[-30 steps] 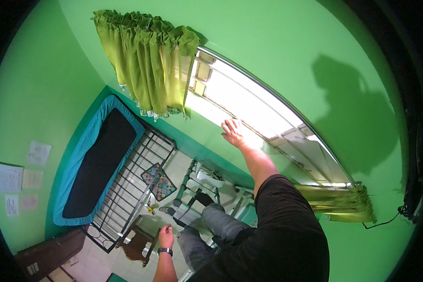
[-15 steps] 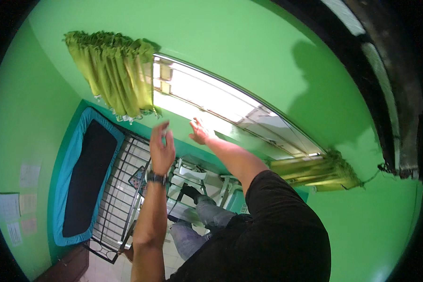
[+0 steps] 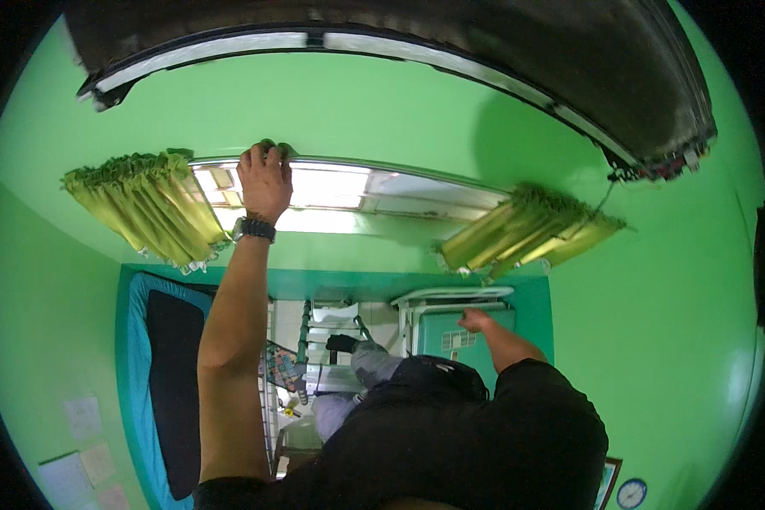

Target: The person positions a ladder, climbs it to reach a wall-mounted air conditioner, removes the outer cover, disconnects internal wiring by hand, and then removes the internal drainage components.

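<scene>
My left hand point(image 3: 265, 183) is raised to the window, its fingers curled over the thin metal curtain rod point(image 3: 348, 161) near the left curtain. A watch with a dark band point(image 3: 255, 228) is on that wrist. A small bit of dark green shows at the fingertips. On the rod hang two gathered yellow-green curtains, one point(image 3: 149, 204) at the left end and one point(image 3: 527, 229) at the right. My right hand point(image 3: 476, 320) is low on the right, fingers drawn in, in front of a folded green panel point(image 3: 463, 340). What it holds, if anything, is hidden.
A long dark fixture point(image 3: 382, 30) with white strips spans overhead. Below me are a ladder-like frame point(image 3: 304, 344) under my feet and a white-framed folded item point(image 3: 450, 293). At left stands a blue-edged dark mattress point(image 3: 170, 382). A clock point(image 3: 631, 493) hangs at lower right.
My left hand has risen from mid-air to the curtain rod and closed on it. My right hand has dropped from the window to the lower right and closed. The view has turned.
</scene>
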`<state>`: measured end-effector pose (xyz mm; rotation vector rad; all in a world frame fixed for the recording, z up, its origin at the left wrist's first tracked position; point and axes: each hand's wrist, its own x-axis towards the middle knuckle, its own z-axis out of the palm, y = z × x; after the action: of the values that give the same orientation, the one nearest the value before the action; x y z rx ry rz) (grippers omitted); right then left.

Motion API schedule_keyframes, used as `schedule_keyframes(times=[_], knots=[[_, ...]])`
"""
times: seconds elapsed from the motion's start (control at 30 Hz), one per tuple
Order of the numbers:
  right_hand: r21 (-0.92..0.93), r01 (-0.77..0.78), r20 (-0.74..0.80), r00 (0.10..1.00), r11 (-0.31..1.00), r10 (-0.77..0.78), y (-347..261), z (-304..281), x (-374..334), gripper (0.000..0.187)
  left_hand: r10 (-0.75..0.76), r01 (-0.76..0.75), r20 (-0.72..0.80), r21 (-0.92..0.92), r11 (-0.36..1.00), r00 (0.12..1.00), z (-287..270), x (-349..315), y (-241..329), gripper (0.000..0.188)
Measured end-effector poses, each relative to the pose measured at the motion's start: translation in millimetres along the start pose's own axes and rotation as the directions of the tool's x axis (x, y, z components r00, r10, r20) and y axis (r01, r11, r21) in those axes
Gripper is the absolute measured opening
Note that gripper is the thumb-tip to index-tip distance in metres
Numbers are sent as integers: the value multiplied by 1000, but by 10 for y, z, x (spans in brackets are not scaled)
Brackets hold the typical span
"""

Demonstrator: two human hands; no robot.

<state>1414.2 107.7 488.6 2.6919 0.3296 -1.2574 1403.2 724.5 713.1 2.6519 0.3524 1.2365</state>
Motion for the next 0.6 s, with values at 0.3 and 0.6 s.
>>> schedule_keyframes(times=[0.3, 0.6], knots=[[290, -89, 15, 996, 953, 88, -161, 548, -691, 59, 107, -117, 172, 55, 992, 979, 23, -148, -92, 30], [291, 381, -114, 925, 878, -363, -725, 225, -160, 60, 167, -160, 102, -74, 984, 981, -15, -119, -40, 29]])
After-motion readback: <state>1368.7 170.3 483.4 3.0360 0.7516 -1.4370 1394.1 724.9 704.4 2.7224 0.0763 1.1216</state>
